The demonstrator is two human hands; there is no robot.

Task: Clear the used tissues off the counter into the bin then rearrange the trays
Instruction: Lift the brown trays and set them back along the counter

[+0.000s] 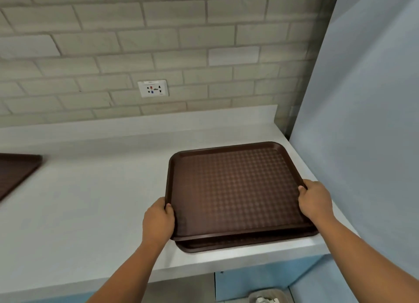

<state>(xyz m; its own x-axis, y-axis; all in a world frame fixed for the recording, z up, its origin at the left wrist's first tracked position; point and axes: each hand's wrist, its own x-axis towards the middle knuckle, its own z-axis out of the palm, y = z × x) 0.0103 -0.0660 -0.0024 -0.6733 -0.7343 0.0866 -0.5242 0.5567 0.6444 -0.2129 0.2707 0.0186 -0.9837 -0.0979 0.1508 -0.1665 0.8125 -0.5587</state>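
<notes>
A dark brown textured tray [235, 185] lies at the right end of the white counter [90, 200], stacked slightly askew on a second brown tray [226, 242] whose front edge peeks out beneath it. My left hand [158, 219] grips the top tray's left rim, thumb over the edge. My right hand [315, 200] grips its right rim the same way. Another brown tray [15, 171] lies at the far left, cut off by the frame. No tissues show on the counter.
A bin [267, 297] holding white crumpled paper stands on the floor below the counter's right end. A blue wall [362, 121] closes the right side. A wall socket [153, 88] sits in the brick backsplash above the counter.
</notes>
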